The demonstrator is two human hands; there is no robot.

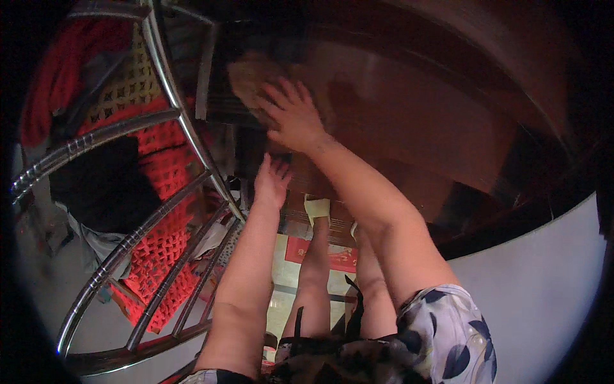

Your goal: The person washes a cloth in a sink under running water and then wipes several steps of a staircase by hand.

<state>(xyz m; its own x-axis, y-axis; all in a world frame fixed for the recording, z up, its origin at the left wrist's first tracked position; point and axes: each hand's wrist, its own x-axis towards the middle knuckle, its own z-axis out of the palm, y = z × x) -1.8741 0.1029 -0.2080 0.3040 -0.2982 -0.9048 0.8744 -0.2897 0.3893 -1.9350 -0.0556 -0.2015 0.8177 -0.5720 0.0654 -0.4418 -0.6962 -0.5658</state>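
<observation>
My right hand reaches forward over a dark, glossy brown wooden surface, its fingers spread flat. Just beyond its fingertips shows a tan, blurry patch; whether this is a cloth or a reflection I cannot make out. Lower and to the left, my left hand is held with its fingers stretched out and nothing visible in them. It is close to the dark wooden edge, beside the metal railing. Whether either hand touches the wood is hard to tell.
Curved shiny metal bars run along the left. Behind them are red openwork fabric and a dark cloth. A red mat lies by my feet in pale yellow footwear. A white wall is at the right.
</observation>
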